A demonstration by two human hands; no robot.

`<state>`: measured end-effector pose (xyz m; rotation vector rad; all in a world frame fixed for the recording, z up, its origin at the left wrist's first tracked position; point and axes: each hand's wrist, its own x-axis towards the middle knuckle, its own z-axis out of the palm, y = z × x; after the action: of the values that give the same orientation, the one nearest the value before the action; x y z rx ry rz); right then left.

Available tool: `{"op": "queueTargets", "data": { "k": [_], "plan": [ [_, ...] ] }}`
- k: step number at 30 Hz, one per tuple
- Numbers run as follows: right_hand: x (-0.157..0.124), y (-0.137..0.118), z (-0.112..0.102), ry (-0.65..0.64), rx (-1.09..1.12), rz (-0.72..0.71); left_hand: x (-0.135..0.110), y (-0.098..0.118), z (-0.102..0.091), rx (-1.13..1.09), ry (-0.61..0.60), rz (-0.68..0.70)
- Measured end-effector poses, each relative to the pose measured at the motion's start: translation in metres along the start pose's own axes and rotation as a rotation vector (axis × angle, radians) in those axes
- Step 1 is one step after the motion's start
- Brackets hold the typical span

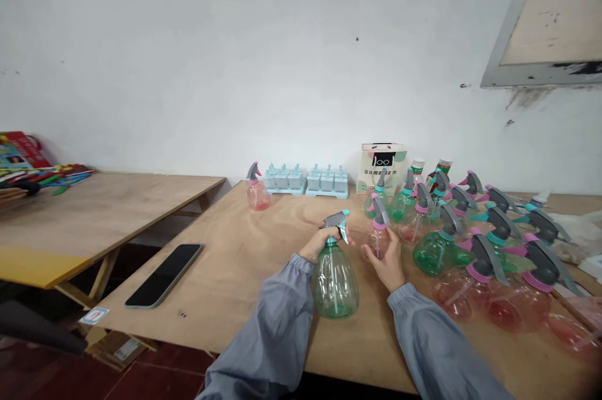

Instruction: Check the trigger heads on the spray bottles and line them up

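Observation:
My left hand [318, 243] is closed round the neck of a green spray bottle [337, 284] with a grey and turquoise trigger head. That bottle is upright over the near part of the table. To its right, my right hand [389, 262] has its thumb and fingers round the body of a pink spray bottle [375, 241] with a grey and pink head. Whether the pink bottle rests on the table or is lifted, I cannot tell. Several more green and pink spray bottles stand close to my right hand, among them a green spray bottle [430, 254].
A lone pink spray bottle [258, 195] stands at the back left, beside two light-blue popsicle moulds [285, 182]. Behind the bottles is a paper bag [369, 177]. A phone [164, 276] lies on the wooden table [226, 262]. Another table [141, 199] stands to the left.

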<state>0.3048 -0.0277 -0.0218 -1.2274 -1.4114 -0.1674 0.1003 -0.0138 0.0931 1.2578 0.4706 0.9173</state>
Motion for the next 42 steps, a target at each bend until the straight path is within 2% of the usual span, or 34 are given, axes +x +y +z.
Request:
{"op": "queueTargets", "data": {
  "k": [3,6,10,17,22,24,29,32,34,36,39,42],
  "plan": [
    [0.0,0.0,0.0,-0.008,0.002,0.004,0.001,0.0,0.0,0.02,-0.001,-0.014],
    [0.001,0.0,0.0,-0.004,0.008,-0.003,0.0,0.001,0.002,0.008,-0.047,0.043],
    [0.001,0.0,0.0,0.003,0.007,-0.016,0.0,0.001,0.004,0.006,-0.038,0.088],
    [0.001,0.0,-0.001,-0.008,-0.005,-0.024,0.007,-0.007,-0.004,0.062,0.118,0.008],
    [0.001,-0.001,-0.001,-0.015,0.006,-0.008,0.005,-0.005,-0.001,0.068,0.002,0.061],
    [0.001,-0.001,-0.001,-0.01,0.006,-0.007,0.005,-0.004,-0.002,0.076,-0.004,0.091],
    [0.002,-0.001,-0.002,-0.008,0.015,-0.006,0.003,-0.002,-0.005,0.106,0.13,0.083],
    [0.002,-0.002,-0.002,-0.007,0.016,-0.006,-0.006,0.007,-0.009,0.212,0.122,0.126],
    [0.002,-0.003,-0.002,-0.002,0.017,-0.009,-0.015,0.017,-0.016,0.334,0.107,0.19],
    [0.002,-0.003,-0.002,0.003,0.02,-0.018,-0.026,0.029,-0.032,0.438,0.168,0.256],
    [0.002,-0.002,-0.002,0.003,0.019,-0.022,-0.046,0.049,-0.069,0.503,0.369,0.327],
    [0.002,-0.001,-0.003,-0.006,0.016,-0.014,-0.067,0.066,-0.118,0.623,0.646,0.317]
  ]
}}
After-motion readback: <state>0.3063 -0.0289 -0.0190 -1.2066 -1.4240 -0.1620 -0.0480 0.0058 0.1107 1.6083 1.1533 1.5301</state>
